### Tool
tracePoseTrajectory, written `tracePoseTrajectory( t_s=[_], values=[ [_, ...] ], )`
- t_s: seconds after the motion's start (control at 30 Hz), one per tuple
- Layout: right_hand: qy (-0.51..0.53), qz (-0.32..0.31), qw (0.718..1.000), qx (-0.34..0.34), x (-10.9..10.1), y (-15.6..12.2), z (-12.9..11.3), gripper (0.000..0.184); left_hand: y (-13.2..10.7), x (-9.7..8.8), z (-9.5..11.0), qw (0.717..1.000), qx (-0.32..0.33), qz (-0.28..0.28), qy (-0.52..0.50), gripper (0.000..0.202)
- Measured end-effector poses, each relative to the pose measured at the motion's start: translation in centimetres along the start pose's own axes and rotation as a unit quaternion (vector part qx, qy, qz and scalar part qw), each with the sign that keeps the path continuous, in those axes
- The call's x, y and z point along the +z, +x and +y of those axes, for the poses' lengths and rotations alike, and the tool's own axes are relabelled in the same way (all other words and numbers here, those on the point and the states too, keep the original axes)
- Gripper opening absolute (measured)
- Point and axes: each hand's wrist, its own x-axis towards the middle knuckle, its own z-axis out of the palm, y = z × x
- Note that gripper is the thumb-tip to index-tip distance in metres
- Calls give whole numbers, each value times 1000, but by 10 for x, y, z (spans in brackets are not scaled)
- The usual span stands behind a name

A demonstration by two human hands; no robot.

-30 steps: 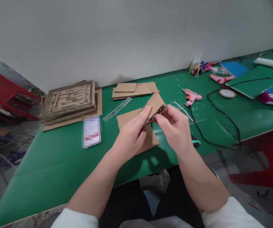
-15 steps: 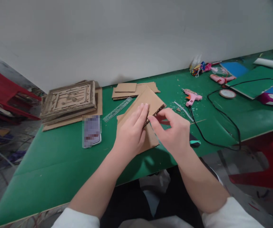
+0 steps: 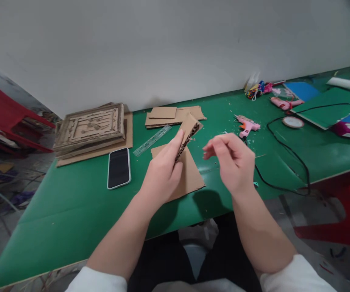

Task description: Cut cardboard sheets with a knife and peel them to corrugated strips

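Edge-handling stage: the left hand [image 3: 162, 173] clamps a thick cardboard piece [image 3: 188, 125] at frame centre, over a flat cardboard sheet [image 3: 193, 175], while the right hand [image 3: 235, 163], right of centre, stands apart, fingers curled, contents indeterminable; further edge work would require right-hand contact.

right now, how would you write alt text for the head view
A person's left hand holds a tilted cardboard piece over a cardboard sheet on a green table; the right hand hovers apart from it. Nearby lie a phone, clear ruler and pink glue gun.
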Motion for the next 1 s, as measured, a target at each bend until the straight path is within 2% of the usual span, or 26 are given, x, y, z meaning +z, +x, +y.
tracePoseTrajectory(
  t_s=[0.1,0.2,0.3,0.47,0.57,0.77,0.87,0.93,1.0],
  values=[
    [-74,41,996,9,-7,8,25,23,0,-5,0,999,-28,1,-14,58],
    [-204,1,979,-6,-10,16,54,33,0,-6,1,999,-33,-10,-16,58],
    [-257,-6,966,-9,-9,17,60,29,1,-3,1,1000,-17,-15,-5,58],
    [-119,-59,991,-24,-4,7,20,24,2,7,-1,999,29,-19,33,60],
    [-85,-68,994,-23,0,3,4,20,2,12,-1,998,46,-20,44,62],
    [-13,-50,999,-12,4,2,3,18,3,13,-3,999,36,-15,31,61],
    [19,0,1000,0,-1,3,3,17,7,4,-2,1000,-2,15,8,59],
    [15,39,999,12,-4,5,9,16,10,-4,-1,999,-22,19,-26,55],
    [-14,50,999,13,-7,8,24,22,11,-10,0,996,-38,13,-80,49]
  ],
)
